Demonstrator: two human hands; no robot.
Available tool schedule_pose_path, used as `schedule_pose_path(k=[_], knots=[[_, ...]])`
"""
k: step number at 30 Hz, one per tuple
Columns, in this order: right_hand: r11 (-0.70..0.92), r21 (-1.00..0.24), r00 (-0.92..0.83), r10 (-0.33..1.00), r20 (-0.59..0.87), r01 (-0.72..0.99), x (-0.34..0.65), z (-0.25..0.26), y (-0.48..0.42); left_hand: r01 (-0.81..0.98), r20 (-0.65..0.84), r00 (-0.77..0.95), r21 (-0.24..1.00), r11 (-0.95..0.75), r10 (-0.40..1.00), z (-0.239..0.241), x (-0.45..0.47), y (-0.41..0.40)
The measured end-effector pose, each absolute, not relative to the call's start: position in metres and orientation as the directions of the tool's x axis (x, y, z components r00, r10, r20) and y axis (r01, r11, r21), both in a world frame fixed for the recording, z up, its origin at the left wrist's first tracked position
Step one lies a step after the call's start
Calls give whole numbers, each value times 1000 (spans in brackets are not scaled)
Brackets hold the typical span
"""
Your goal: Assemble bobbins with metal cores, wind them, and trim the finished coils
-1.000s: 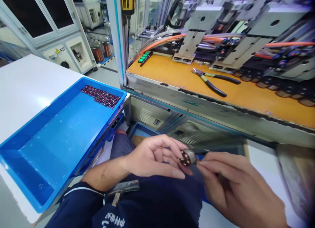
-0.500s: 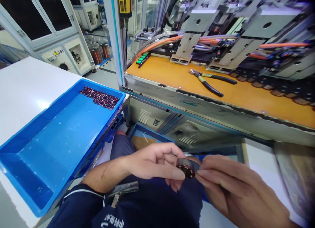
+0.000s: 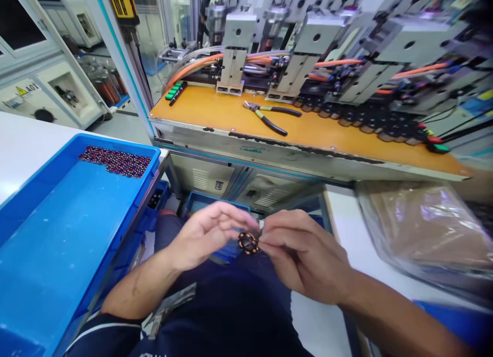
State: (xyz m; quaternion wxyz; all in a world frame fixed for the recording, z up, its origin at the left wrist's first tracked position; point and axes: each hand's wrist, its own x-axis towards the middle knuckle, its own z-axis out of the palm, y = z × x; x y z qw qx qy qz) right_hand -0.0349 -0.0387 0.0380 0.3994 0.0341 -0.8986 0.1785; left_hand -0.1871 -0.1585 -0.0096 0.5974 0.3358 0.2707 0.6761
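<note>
A small ring-shaped motor stator [image 3: 248, 243] with copper windings is held above my lap, its open face tilted up toward me. My left hand [image 3: 210, 235] curls around its left side, thumb at the rim and index finger stretched over the top. From the right, the thumb and fingertips of my right hand [image 3: 304, 251] are pinched together at the stator's right edge. Whether a fine wire is also between those fingertips, I cannot tell. The far side of the stator is hidden by my fingers.
To the left, a blue tray [image 3: 46, 244] holds rows of small wound parts [image 3: 115, 161] at its far end. Cutting pliers [image 3: 269, 115] and a marker [image 3: 177, 93] lie on the machine's orange ledge [image 3: 215, 113]. A plastic-wrapped bundle [image 3: 423, 223] sits at the right.
My view has swung right. The stator has turned so its ring face shows more plainly. My left thumb has drawn back from its front to the left rim.
</note>
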Motion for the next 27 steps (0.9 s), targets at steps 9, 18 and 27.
schedule_pose_path(k=[9,18,27], knots=[[928,-339,-676,150,722,-156,-31,33,-38,-556,171,-76,811,-184,982,-8,-182,-157],[850,-482,-687,221,693,-213,-33,39,-39,-616,187,-257,724,-310,948,-6,-183,-151],[877,-404,-682,129,720,-261,-27,37,-33,-638,41,151,768,66,988,-10,-185,-149]])
